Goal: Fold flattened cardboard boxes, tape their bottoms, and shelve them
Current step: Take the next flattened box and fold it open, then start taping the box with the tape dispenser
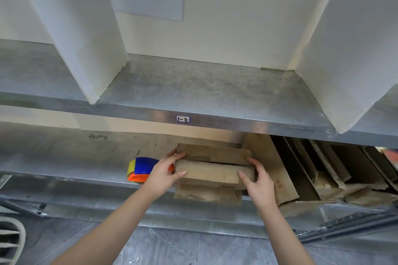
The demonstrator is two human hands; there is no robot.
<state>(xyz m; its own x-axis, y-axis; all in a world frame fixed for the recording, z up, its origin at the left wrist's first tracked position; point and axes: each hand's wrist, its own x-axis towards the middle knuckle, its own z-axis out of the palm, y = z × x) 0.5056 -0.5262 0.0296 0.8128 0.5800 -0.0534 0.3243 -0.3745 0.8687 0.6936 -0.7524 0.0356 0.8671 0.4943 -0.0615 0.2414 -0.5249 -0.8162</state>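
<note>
Head view: the left hand (167,173) and right hand (257,180) clasp opposite ends of a small cardboard box (212,171) at the lower shelf's (64,157) near edge, its long axis running left-right. The tape dispenser (142,169) lies just left, nearer the left hand.

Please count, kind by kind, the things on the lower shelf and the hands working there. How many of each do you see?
Hands: 2, the left hand and the right hand
Small box held between them: 1
Tape dispenser: 1
Stack of flattened boxes, number of sheets not countable: 1
Total: 5
</note>
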